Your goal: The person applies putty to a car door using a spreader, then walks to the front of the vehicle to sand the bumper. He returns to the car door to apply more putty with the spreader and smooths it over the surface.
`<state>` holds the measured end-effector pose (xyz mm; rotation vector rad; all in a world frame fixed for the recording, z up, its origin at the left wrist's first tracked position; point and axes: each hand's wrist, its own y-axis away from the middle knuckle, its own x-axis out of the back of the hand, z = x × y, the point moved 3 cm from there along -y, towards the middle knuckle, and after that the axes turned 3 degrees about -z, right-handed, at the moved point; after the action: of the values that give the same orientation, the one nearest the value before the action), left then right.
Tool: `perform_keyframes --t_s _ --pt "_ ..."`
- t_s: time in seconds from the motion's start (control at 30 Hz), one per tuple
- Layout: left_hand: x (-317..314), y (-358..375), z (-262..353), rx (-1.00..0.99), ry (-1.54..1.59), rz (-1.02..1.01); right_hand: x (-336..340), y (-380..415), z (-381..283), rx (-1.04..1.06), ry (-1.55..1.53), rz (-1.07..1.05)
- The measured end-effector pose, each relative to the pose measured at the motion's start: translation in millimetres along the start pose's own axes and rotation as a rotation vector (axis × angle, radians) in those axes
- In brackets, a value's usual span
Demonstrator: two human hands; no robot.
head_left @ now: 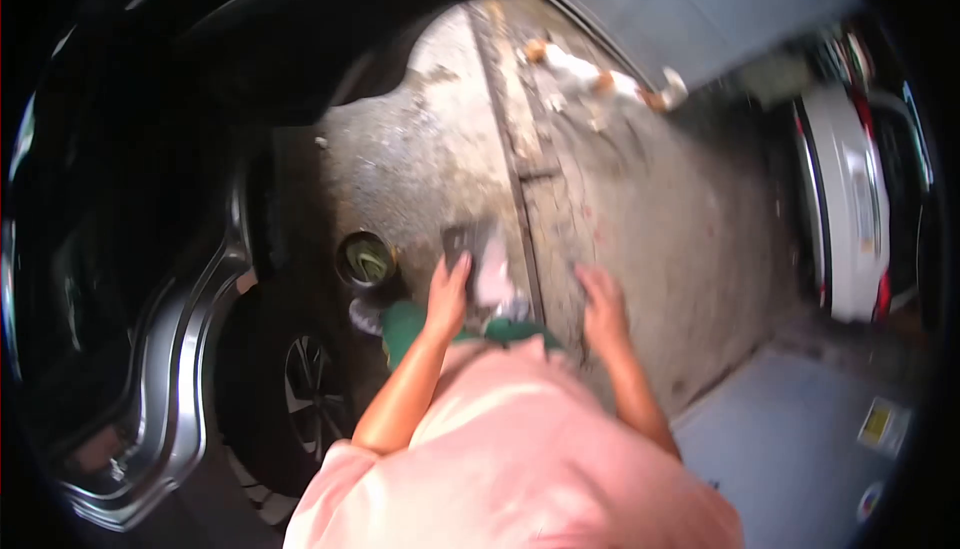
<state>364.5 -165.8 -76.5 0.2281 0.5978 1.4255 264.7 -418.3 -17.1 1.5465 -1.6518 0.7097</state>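
Note:
My left hand (450,284) is closed round a dark flat object (459,239), blurred by motion, out in front of my green shorts. Beside it, a pale pink and white thing (492,274) shows above the floor; whether the hand touches it I cannot tell. To the right, my right hand (600,299) is raised, with a small dark item at its fingertips, too blurred to name. Left of my left hand, a round dark bucket (345,261) stands on the floor with something green (370,259) inside.
At the left is a dark car with a silver door sill (185,389) and a wheel (305,389). A white and brown dog (590,74) is on the concrete floor (660,239) ahead. A white car (850,199) stands at the right, near grey panels (730,9).

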Motion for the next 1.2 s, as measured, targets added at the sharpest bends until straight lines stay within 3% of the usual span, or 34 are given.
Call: perform_keyframes --t_s 0.17,0.27,0.43,0.57,0.7,0.8,0.83,0.93,1.0,1.2 --pt "-170 -16 52 0.013 -0.254 -0.435 155 -25 34 0.085 0.229 0.246" --pt "-240 -26 78 -0.273 -0.489 -0.516 183 -58 65 0.182 0.289 0.278" --pt "-313 -84 91 -0.304 -0.391 -0.413 176 -102 97 0.315 0.117 0.317" --pt "-362 -140 110 -0.330 -0.517 -0.355 186 -143 117 0.368 0.059 0.234" --pt "-416 -195 155 -0.577 -0.355 -0.339 190 -199 176 0.280 -0.095 0.063" --pt "-443 -237 185 -0.499 -0.393 -0.401 225 -232 207 0.058 -0.385 0.410" --pt "-452 -253 186 -0.451 -0.384 -0.374 253 -247 197 0.144 -0.311 0.455" --pt "-485 -302 155 -0.148 0.044 -0.445 302 -296 169 0.381 -0.269 0.552" --pt "-503 -336 146 0.040 0.262 -0.414 299 -342 189 0.513 -0.232 0.488" --pt "-570 -474 137 0.017 0.456 -0.271 283 -496 344 0.454 -0.129 0.326"
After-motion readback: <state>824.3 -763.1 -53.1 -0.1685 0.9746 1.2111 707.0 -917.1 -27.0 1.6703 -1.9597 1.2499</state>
